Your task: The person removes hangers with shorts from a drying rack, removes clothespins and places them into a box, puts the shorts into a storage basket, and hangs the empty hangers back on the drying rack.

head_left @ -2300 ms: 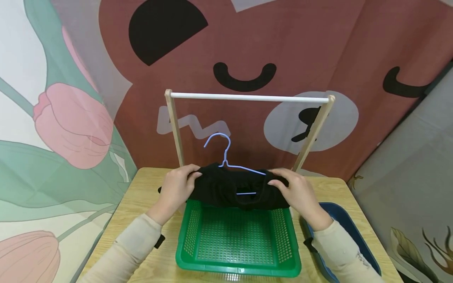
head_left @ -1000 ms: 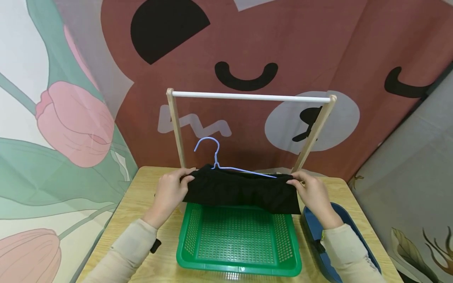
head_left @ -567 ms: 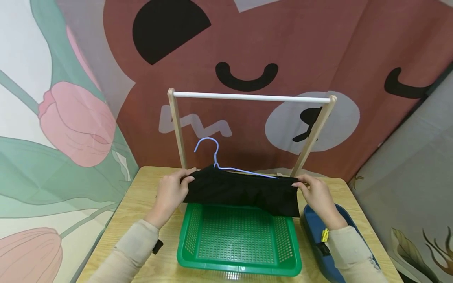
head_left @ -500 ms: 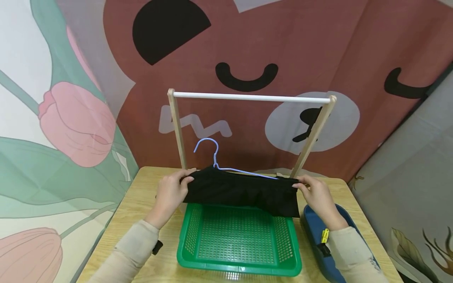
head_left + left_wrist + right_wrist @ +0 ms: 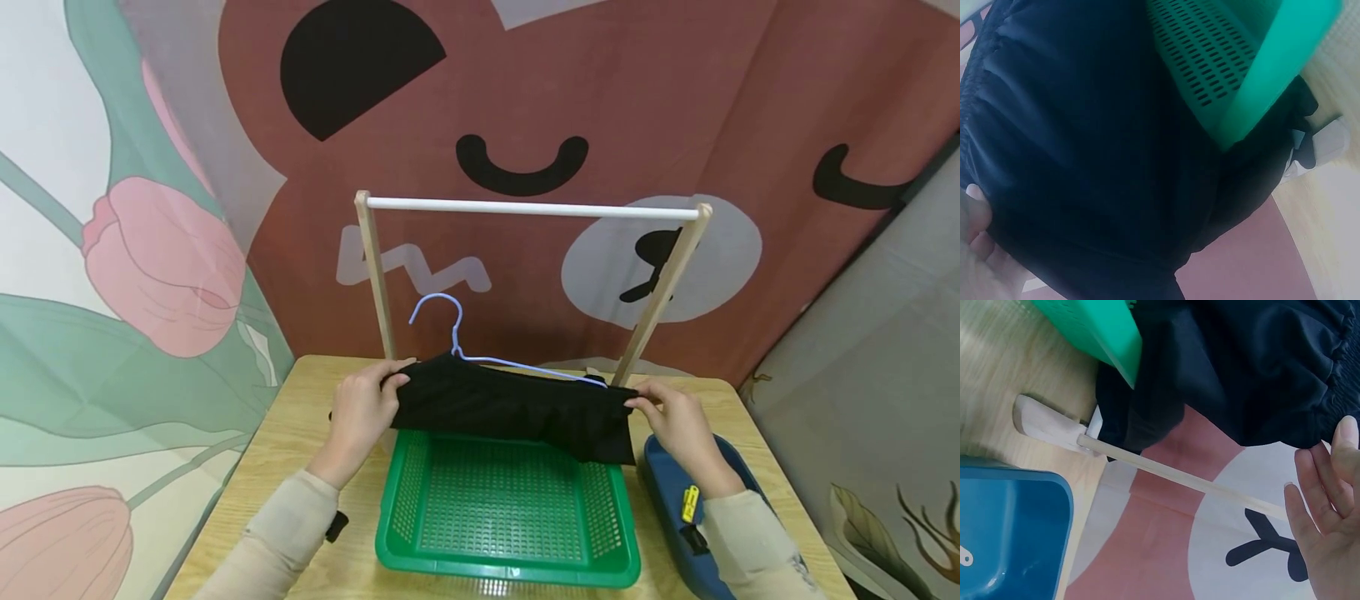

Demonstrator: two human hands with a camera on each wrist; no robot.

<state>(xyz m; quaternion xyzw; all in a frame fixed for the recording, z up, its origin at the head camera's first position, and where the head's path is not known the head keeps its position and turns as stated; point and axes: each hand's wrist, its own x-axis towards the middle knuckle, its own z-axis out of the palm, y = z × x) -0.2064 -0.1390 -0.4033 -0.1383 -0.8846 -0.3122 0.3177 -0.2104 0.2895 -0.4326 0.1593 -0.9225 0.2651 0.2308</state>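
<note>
Right hand (image 5: 678, 423) farther from left hand (image 5: 366, 398) than before, fingers (image 5: 651, 389) of both pinched closed on black garment (image 5: 510, 404)

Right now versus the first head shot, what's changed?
The right hand moved rightward and the left hand slightly left, both still holding the black garment, now spread wider. The hanger shifted left and slightly down. Green basket and rack stayed put.

Head cam looks forward and down over the surface (image 5: 262, 454), far enough back to catch the clothes rack's white bar (image 5: 525, 207). Wrist cams are way closer: left one's right up on the black garment (image 5: 1085, 144), right one's rolled so a wooden post (image 5: 1166, 471) runs across. All three share the garment and green basket (image 5: 1279, 69).
</note>
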